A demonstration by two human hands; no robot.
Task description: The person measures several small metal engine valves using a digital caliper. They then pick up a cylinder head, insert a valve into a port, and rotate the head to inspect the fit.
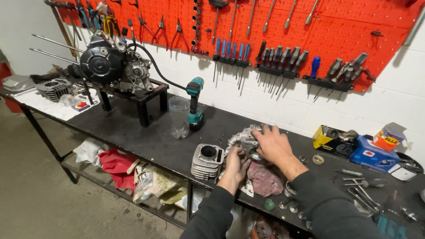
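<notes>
Both of my hands are on a silver metal cylinder head [245, 138] that rests on a dirty pink rag [265, 181] on the black workbench [146, 137]. My right hand [273, 145] lies over its top and right side. My left hand [237, 165] grips its lower left edge. Just left of it stands a finned grey engine cylinder [207, 161], upright with its bore facing up.
A motorcycle engine [113, 64] sits on a black stand at the back left. A teal cordless driver [195, 104] and a clear plastic cup [179, 116] stand behind. Boxes [354, 148] and wrenches [361, 192] lie right. A red pegboard [274, 26] holds tools.
</notes>
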